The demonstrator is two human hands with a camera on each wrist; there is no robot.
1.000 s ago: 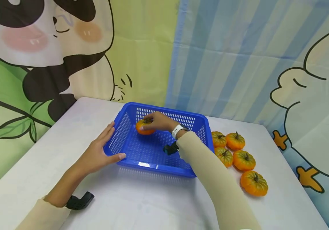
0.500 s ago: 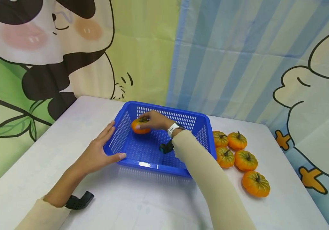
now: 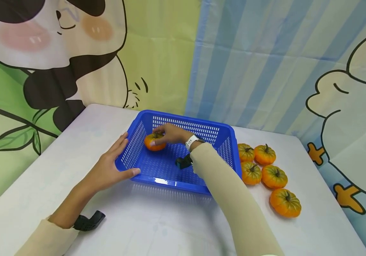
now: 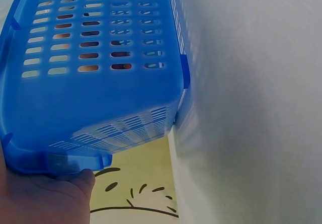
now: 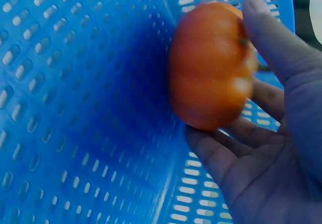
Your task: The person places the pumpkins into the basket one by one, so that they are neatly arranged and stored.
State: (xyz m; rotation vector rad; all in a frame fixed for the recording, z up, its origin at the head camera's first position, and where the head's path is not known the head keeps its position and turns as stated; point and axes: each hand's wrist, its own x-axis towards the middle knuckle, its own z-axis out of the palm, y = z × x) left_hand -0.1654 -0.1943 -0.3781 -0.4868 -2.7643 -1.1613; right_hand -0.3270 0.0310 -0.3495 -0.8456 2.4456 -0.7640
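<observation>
We see the right grip [image 3: 174, 134] curled round a pumpkin [image 5: 209, 65]; the left grip [image 3: 109, 168], spread wide, probably steadies the basket [image 3: 187, 187]

Orange green-topped pumpkin [image 3: 154, 145]; held inside blue slotted basket [image 3: 160, 165]

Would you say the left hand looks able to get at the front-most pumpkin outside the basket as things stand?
Probably not directly: the left hand is at the left end of the blue basket, and the right sleeve crosses the way to the front-most pumpkin.
</observation>
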